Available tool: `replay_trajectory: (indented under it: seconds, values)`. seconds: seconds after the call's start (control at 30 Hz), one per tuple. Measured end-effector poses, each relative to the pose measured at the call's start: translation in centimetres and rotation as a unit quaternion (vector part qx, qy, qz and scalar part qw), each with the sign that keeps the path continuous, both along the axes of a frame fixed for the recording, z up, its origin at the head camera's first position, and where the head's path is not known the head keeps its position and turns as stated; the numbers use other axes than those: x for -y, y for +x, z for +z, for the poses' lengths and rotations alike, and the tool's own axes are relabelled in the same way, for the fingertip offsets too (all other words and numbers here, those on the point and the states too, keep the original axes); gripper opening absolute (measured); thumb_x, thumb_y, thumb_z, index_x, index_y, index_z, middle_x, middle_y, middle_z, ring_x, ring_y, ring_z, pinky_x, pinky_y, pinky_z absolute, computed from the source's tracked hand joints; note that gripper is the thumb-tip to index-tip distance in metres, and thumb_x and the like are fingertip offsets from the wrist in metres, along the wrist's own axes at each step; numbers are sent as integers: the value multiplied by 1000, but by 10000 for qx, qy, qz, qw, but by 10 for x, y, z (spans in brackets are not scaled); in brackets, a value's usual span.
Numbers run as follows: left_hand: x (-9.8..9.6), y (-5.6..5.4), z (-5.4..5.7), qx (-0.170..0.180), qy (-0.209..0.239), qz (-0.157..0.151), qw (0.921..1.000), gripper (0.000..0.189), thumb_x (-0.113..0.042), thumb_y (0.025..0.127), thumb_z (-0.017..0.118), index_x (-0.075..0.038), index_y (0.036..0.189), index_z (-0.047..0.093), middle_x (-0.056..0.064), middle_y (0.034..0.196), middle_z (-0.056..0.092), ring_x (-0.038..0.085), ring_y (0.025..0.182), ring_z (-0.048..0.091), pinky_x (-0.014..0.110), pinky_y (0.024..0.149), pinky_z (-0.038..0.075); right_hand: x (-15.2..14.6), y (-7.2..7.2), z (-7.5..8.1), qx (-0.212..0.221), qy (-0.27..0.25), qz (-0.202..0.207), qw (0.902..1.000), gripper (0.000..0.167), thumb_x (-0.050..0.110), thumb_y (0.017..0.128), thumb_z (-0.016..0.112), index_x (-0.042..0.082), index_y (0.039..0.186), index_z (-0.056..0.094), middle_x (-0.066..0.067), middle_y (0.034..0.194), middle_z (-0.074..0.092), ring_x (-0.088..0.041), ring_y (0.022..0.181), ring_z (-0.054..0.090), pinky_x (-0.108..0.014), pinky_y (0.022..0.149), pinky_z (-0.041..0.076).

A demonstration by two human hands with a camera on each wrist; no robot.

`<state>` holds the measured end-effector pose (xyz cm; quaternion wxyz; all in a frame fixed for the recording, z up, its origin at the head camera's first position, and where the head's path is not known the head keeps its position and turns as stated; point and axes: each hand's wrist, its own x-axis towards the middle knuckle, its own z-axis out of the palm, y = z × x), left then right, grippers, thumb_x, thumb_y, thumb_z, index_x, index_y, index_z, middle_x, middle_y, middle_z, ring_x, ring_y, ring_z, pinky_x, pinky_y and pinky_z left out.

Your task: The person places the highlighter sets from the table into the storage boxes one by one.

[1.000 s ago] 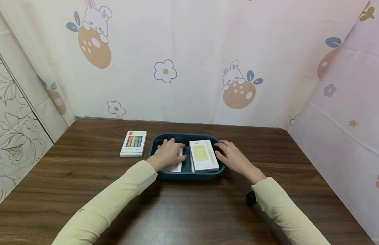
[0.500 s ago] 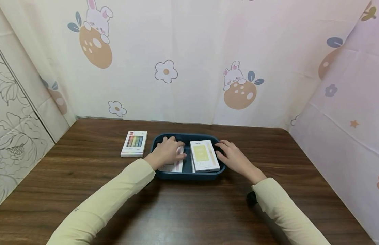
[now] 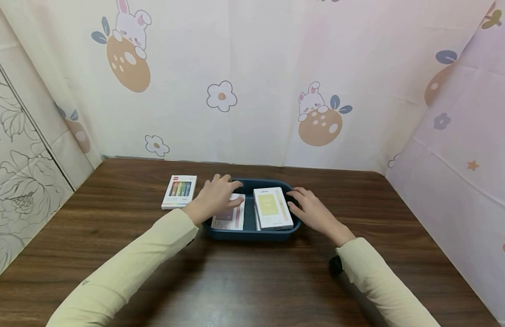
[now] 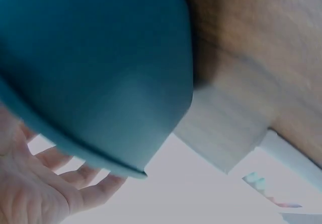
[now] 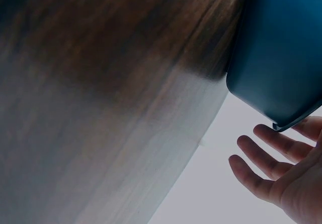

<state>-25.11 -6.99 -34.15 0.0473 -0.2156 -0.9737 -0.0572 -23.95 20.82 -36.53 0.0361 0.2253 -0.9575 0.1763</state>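
A dark blue bin (image 3: 249, 235) stands on the table. On its left side lies a white and pink box (image 3: 237, 220) marked 12, partly covered by my left hand (image 3: 213, 196). That hand hovers over the bin's left end with its fingers spread; in the left wrist view, its fingers show beyond the bin wall (image 4: 115, 73). A white box with a yellow panel (image 3: 272, 209) lies in the right side, on top of another white box (image 3: 257, 221). My right hand (image 3: 311, 210) rests at the right rim, fingers relaxed, several of them apart from the bin in the right wrist view.
A white box with a window showing coloured sticks (image 3: 179, 191) lies on the wooden table (image 3: 252, 281), left of the bin. A patterned curtain (image 3: 260, 81) hangs behind the table. A small black object (image 3: 335, 265) sits at the right cuff.
My left hand has moved left and a little up from inside the bin, uncovering more of the pink box. My right hand and the boxes stay in place.
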Motion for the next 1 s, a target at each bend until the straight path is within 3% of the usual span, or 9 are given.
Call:
replay_trajectory:
  seconds: [0.4,0.63,1.0]
  values:
    - [28,-4,11,-591,270,31,9979,44,-43,87,57,-17,122,57,10,115,59,31,101,52,50,82,46,0,0,0,92,24,-25,10000,45,30,96,42,3,131,46,-20,138,39,-38,126,37,-54,98,36]
    - [52,-8,13,-538,363,212,9977,46,-43,87,56,-14,123,56,13,117,58,35,106,51,53,84,45,0,0,0,78,27,-20,10000,44,30,96,42,3,131,46,-20,138,39,-37,126,38,-54,98,36]
    - [88,-18,2,-361,299,682,9966,49,-43,88,54,-11,125,54,19,119,55,42,107,50,60,84,43,0,0,-1,-39,-18,21,10000,42,26,95,45,2,130,47,-20,136,40,-38,124,39,-54,96,37]
